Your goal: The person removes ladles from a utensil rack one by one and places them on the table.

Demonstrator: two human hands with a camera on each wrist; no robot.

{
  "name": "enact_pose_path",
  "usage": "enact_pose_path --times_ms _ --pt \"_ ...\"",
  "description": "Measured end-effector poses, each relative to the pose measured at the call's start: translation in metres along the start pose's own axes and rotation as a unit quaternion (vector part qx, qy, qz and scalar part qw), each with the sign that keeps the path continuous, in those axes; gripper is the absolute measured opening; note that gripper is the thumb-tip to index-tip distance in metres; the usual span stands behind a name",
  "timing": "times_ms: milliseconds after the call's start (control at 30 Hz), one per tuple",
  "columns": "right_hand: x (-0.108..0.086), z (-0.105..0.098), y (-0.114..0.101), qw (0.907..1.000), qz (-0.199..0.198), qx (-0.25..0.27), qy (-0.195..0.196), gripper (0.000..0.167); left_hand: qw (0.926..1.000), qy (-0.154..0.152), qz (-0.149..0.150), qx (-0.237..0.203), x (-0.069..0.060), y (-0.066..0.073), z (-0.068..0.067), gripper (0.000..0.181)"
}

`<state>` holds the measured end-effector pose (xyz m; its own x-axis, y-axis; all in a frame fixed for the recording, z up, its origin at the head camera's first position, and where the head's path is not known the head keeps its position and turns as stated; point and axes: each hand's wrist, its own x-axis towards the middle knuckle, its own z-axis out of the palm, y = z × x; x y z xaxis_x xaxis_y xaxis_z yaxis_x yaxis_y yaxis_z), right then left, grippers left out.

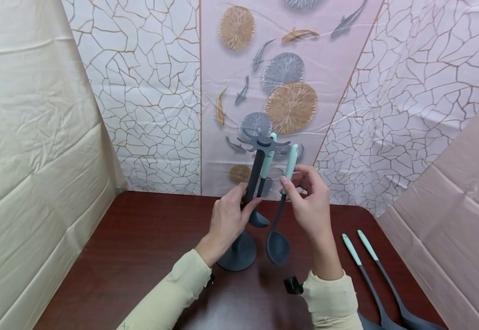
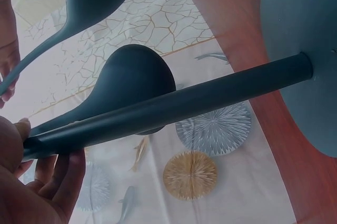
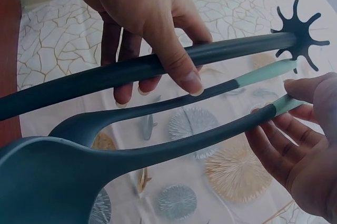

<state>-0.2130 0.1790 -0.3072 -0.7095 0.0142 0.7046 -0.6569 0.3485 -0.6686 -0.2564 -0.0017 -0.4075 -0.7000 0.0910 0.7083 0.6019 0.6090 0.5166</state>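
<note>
A dark utensil stand (image 1: 236, 256) has a round base, a pole and a hooked top. My left hand (image 1: 228, 215) holds its pole, fingers behind and thumb in front. One utensil with a mint handle (image 1: 267, 166) hangs from the top beside the pole; its dark rounded bowl (image 2: 129, 84) shows in the left wrist view. My right hand (image 1: 314, 206) pinches the mint handle of a dark ladle (image 1: 278, 247) between thumb and fingers. This ladle is upright right of the stand, bowl down and apart from the table, its handle end near the hooks (image 3: 303, 37).
Several more dark utensils (image 1: 371, 282) with mint handles lie on the right side of the brown table (image 1: 152, 256), their heads partly cut off by the frame. Patterned cloth (image 1: 148, 91) hangs behind the table, and plain cloth at both sides.
</note>
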Motion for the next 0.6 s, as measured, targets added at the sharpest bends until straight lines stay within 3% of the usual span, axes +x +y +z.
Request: enact_pose_path --times_ms 600 --pt "-0.006 -0.008 0.015 0.9998 0.013 0.012 0.003 0.025 1.0000 0.005 0.001 -0.006 0.000 0.000 0.001 0.025"
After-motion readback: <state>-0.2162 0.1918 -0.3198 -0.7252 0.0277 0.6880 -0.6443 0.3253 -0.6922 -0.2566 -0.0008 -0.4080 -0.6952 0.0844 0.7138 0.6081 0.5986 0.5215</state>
